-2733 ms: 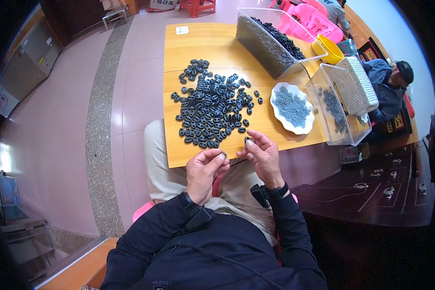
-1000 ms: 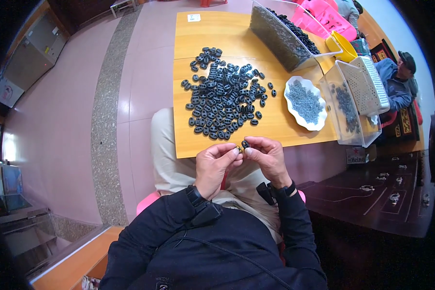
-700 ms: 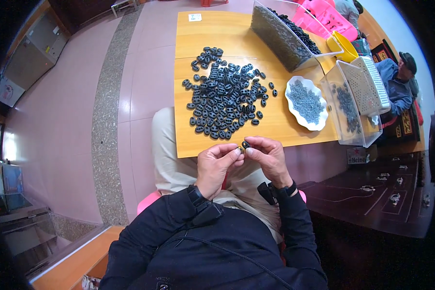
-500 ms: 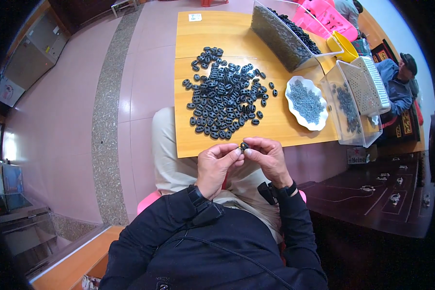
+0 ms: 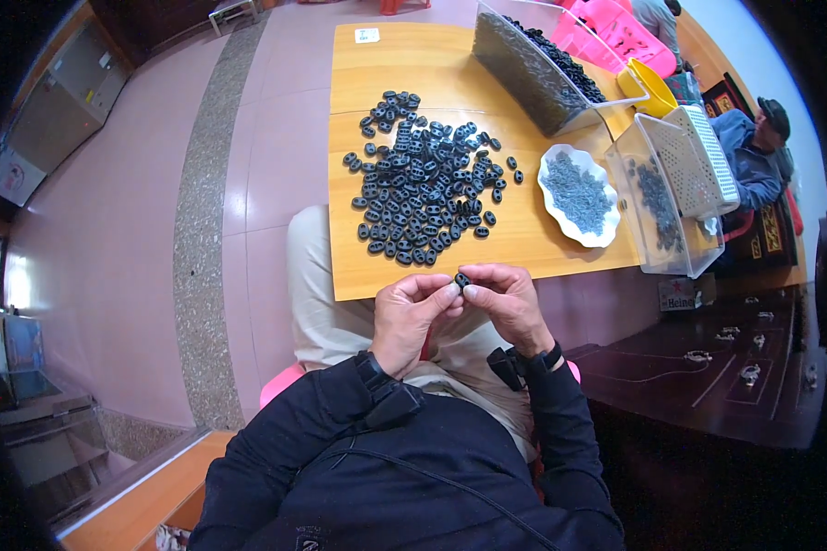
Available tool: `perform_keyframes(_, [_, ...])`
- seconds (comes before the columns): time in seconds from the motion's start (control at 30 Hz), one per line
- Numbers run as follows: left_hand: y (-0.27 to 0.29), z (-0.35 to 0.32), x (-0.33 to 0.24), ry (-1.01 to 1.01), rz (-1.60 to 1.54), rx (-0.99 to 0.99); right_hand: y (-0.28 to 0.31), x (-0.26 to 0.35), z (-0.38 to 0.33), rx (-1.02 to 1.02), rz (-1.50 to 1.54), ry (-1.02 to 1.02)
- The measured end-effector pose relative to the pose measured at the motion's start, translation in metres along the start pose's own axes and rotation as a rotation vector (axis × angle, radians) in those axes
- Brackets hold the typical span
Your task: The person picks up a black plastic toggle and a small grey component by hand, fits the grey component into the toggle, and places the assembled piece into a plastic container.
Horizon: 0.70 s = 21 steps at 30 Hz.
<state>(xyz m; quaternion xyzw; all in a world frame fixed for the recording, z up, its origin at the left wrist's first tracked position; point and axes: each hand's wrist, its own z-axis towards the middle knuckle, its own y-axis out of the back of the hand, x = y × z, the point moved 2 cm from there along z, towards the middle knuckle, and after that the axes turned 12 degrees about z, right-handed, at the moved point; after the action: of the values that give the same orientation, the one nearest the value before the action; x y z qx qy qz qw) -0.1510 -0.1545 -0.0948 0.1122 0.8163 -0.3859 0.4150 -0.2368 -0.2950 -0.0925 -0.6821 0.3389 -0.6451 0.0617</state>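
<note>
Between my two hands, just off the table's near edge, is a small black oval two-hole piece [image 5: 462, 279] that looks like a cord lock. My left hand [image 5: 414, 309] pinches it from one side with thumb and fingertips. My right hand [image 5: 507, 300] closes its thumb and index finger on the other side. Part of the piece is hidden by the fingertips. Beyond my hands a pile of similar black cord locks [image 5: 418, 184] lies spread on the wooden table [image 5: 551, 262]. A white scalloped dish [image 5: 606, 241] to the right holds many tiny grey pieces, too small to make out.
A clear bin [image 5: 515, 69] of black parts stands at the far right, beside a yellow container [image 5: 648, 89] and pink baskets [image 5: 620, 37]. Nearer is another clear bin [image 5: 657, 253] with a perforated white basket [image 5: 703, 161] against it. A person [image 5: 753, 161] sits at the right.
The view has shifted very slightly. Both hands stay in nearly the same place, and the black piece between the fingertips looks slightly turned.
</note>
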Motion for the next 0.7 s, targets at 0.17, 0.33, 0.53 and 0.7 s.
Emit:
perform_keyframes(0.17, [-0.0013,-0.0012,-0.0009,-0.003,0.008,0.017,-0.0001,0.0001,-0.0007,0.017,0.057,-0.018])
perform_keyframes(0.33, [-0.0004,-0.0007,0.0002,-0.028,0.068,0.016,-0.0021,-0.0016,-0.0026,0.024,0.099,-0.042])
perform_keyframes(0.53, [0.0003,-0.0003,0.0016,-0.049,0.121,0.025,-0.0044,-0.0046,-0.0035,0.053,0.212,-0.078])
perform_keyframes(0.7, [-0.0016,-0.0009,-0.0010,-0.078,0.144,0.032,-0.0083,-0.0026,-0.0047,0.077,0.203,-0.069])
